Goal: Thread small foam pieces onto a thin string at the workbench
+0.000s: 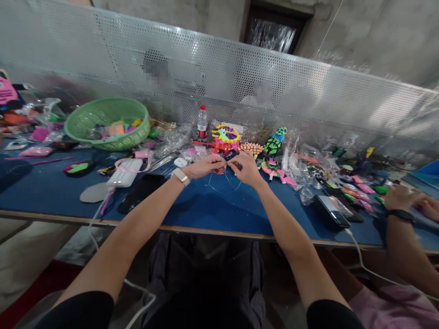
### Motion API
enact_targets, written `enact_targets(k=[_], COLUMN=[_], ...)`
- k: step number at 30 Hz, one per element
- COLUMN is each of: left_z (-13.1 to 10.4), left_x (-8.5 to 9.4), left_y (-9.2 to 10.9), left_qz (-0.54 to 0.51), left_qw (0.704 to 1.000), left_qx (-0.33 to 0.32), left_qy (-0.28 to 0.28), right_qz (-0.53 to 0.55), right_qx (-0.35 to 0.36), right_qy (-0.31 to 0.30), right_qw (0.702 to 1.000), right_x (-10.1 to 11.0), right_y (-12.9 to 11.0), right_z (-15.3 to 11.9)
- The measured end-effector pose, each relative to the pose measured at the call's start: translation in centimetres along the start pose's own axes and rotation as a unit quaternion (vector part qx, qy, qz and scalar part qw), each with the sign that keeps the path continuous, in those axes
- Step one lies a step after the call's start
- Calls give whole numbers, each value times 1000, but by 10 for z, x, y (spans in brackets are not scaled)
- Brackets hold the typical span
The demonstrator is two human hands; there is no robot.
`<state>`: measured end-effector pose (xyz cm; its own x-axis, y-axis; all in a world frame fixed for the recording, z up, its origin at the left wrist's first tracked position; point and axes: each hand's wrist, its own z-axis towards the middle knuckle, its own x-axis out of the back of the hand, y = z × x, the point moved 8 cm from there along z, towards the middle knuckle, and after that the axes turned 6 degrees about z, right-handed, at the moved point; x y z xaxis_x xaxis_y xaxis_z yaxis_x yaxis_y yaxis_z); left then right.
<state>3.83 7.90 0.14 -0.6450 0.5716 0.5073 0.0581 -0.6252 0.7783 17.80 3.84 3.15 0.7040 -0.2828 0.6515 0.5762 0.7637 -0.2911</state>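
My left hand (pixel 207 167) and my right hand (pixel 246 168) meet above the blue table, with fingertips pinched close together. A thin pale thread (pixel 236 188) runs from both pinches and hangs in a loose loop below them. Something small and dark sits at the fingertips, too small to make out. Just behind the hands lie a red clay figure (pixel 219 146), a yellow-rimmed purple and green piece (pixel 226 133) and a spiky tan piece (pixel 251 148). To the right of my right hand is a pink and green figure (pixel 272 168).
A green basket (pixel 137 137) of colourful pieces stands at back left. A white power bank (pixel 125 176) and a dark phone (pixel 141 192) lie left. Behind the bottle (pixel 202 122) rises a perforated metal panel (pixel 212 59). A co-worker's hand (pixel 401 197) works at right, past another phone (pixel 332 212).
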Motion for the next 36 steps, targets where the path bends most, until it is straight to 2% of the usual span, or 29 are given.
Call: enact_targets(k=[2, 4, 7, 9, 12, 14, 16, 20, 23, 25, 28, 31, 33, 36], left_z=[1, 0, -6, -11, -14, -13, -11, -3, 5, 7, 0, -12, -15, -12], left_x=[7, 13, 13, 7, -1, -1, 3, 18, 19, 17, 23, 27, 17, -8], left_y=[2, 7, 20, 28, 36, 38, 36, 21, 0, -8, 0, 23, 40, 54], left_qz=[84, 200, 379, 464, 520, 516, 487, 352, 206, 143, 170, 301, 400, 507], left_qw=[996, 975, 907, 859, 821, 823, 840, 905, 957, 970, 952, 893, 854, 812], left_qx=[-20, -48, -97, -123, -150, -154, -144, -81, -10, 12, -4, -48, -98, -165], left_qy=[37, 87, 156, 179, 184, 182, 192, 227, 203, 197, 256, 330, 319, 237], right_qz=[7, 23, 61, 75, 71, 52, 22, -15, -10, -6, 6, 55, 91, 131], right_qx=[-13, -33, -75, -95, -93, -75, -55, -29, -21, -23, -64, -126, -154, -174], right_qy=[17, 34, 46, 44, 43, 39, 29, 18, 26, 39, 70, 92, 105, 115], right_qw=[1000, 999, 994, 992, 992, 995, 998, 999, 999, 999, 995, 986, 978, 969], right_x=[1, 1, -2, -5, -4, -2, -1, -3, -4, -4, 0, 1, 1, -2], right_y=[4, 9, 19, 23, 26, 25, 23, 16, 10, 7, 11, 22, 28, 34], right_z=[0, 0, 0, 0, 0, 0, 0, -1, -2, -2, -2, -3, -4, -4])
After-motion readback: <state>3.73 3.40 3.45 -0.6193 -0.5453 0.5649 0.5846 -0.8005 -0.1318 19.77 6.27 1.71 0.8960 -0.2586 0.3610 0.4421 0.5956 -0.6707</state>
